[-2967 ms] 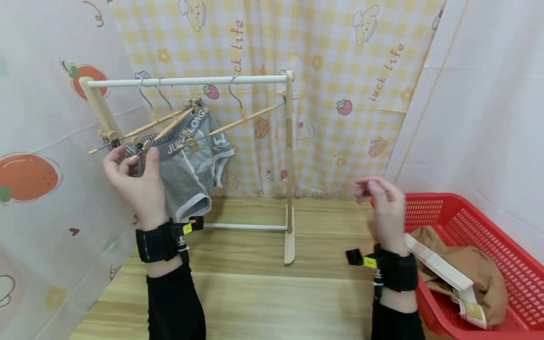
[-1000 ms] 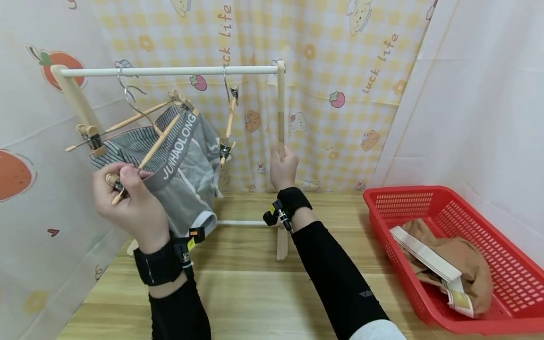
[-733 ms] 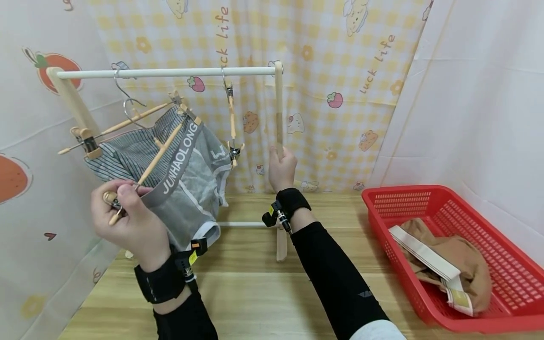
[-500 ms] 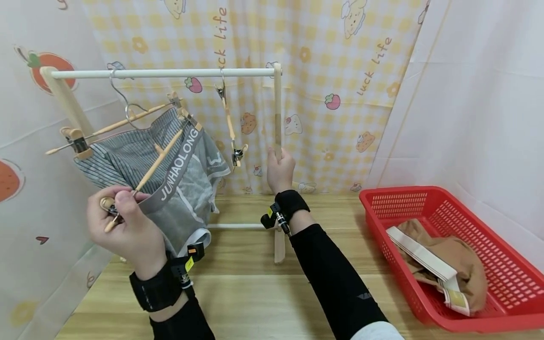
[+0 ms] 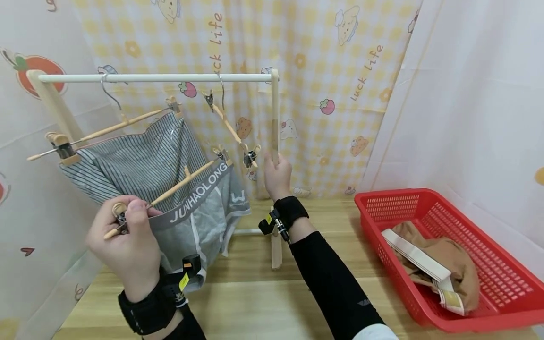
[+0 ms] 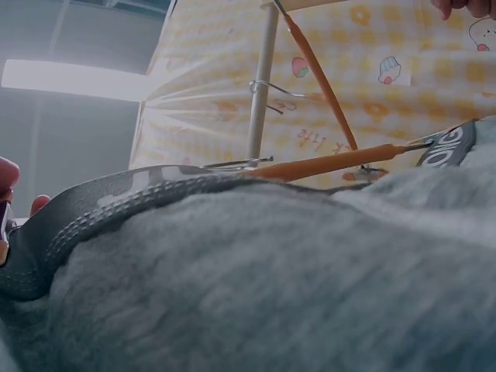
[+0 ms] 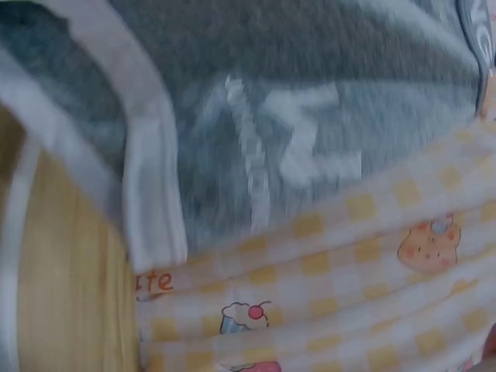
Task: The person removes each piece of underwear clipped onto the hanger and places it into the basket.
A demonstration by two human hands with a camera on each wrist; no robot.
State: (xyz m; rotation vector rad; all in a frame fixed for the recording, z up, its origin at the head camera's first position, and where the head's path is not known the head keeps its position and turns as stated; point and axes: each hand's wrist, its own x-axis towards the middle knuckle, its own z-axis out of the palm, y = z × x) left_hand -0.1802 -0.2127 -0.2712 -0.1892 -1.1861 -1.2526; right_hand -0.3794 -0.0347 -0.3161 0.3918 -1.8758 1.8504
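My left hand point(image 5: 127, 215) pinches the clip end of a wooden hanger point(image 5: 182, 179) carrying grey briefs point(image 5: 204, 212) with a lettered waistband. This hanger hangs free below the white rail point(image 5: 157, 77), slanting up to the right. The grey fabric point(image 6: 294, 279) fills the left wrist view and shows with white trim in the right wrist view point(image 7: 310, 101). My right hand point(image 5: 274, 165) grips the rack's right wooden post point(image 5: 275, 118). Striped briefs point(image 5: 140, 160) hang from another hanger at the left. An empty clip hanger point(image 5: 231, 130) dangles tilted from the rail.
A red plastic basket point(image 5: 488, 255) at the right holds a brown garment point(image 5: 454, 259) with a pale waistband. The rack stands on a wooden tabletop point(image 5: 297, 302). Printed curtains close off the left side and the back, and a white sheet the right.
My left hand has drawn the grey-briefs hanger off the rail, down and toward me. My right hand left the basket area and took hold of the post. The empty hanger swung.
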